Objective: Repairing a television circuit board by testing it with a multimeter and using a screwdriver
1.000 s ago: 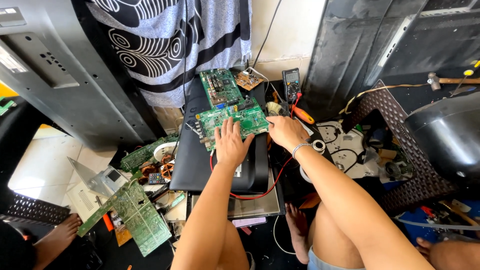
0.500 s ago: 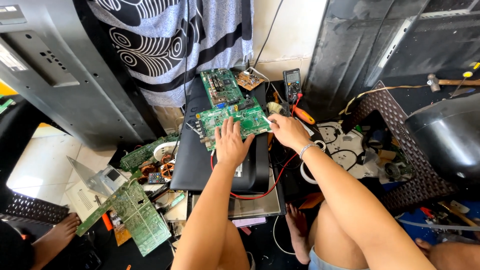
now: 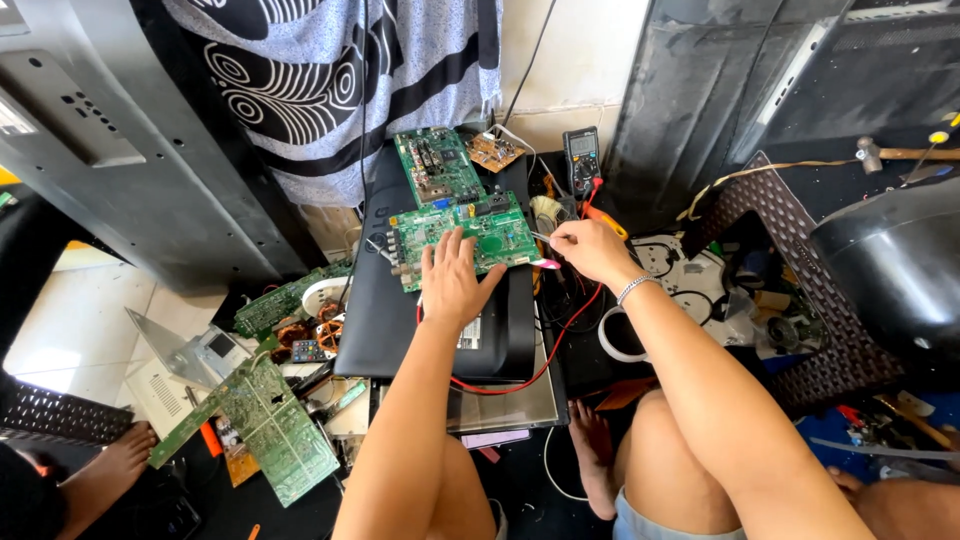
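- Green circuit board [image 3: 462, 240]: lying flat just above the middle of the frame, on top of a black flat housing [image 3: 400, 310]; its long axis is running left to right, dipping slightly toward the left.
- Left hand [image 3: 452, 282]: lying palm down with fingers spread and flat, pressing on the lower middle of the green circuit board; open, gripping nothing, simply bearing on the board.
- Right hand [image 3: 590, 250]: sitting just right of the board's right edge, fingers pinched together on a thin probe [image 3: 541, 240] whose tip is pointing left toward that edge; whether the tip is touching the board cannot be told.
- Key relation: the board is lying directly ahead of and under the left hand, and to the left of the right hand; the left hand is on it, the right hand is beside it.
- Red lead [image 3: 530, 375]: looping from under the right hand down across the housing's lower edge.
- Multimeter [image 3: 581, 160]: standing above the right hand, near the wall.
- Second green board [image 3: 437, 167]: lying above the first, long axis running up and down the frame.
- Loose boards [image 3: 262, 425]: lying at the lower left of the frame, well apart from both hands.
- Patterned cloth [image 3: 330, 70]: hanging at the upper centre.
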